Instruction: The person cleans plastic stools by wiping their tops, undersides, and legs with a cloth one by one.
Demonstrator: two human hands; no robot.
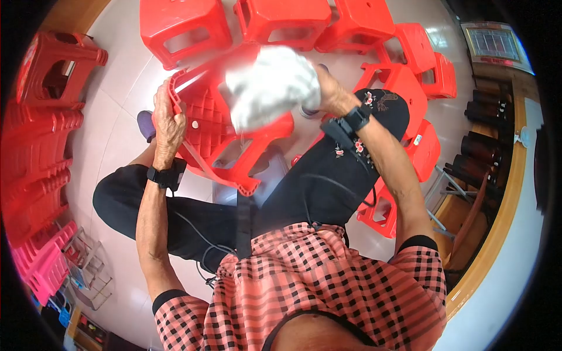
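A red plastic stool (202, 111) is tipped on its side between my knees, with the ribbed underside of its seat facing me. My left hand (170, 124) is closed around the stool's edge at the left. In my right hand (331, 92) is a bunched white cloth (272, 88), blurred by motion, in front of the stool's far part. The cloth hides most of my right fingers, and I cannot tell whether it touches the plastic. Below the stool, a pale grey object (266, 175) is partly covered.
More red stools (290, 23) stand in an arc ahead and to the right. Stacked red stools (35, 140) and pink ones (44, 263) line the left side. Dark cylindrical objects (483, 149) and a wooden edge (483, 257) are at the right, by folding metal legs (451, 190).
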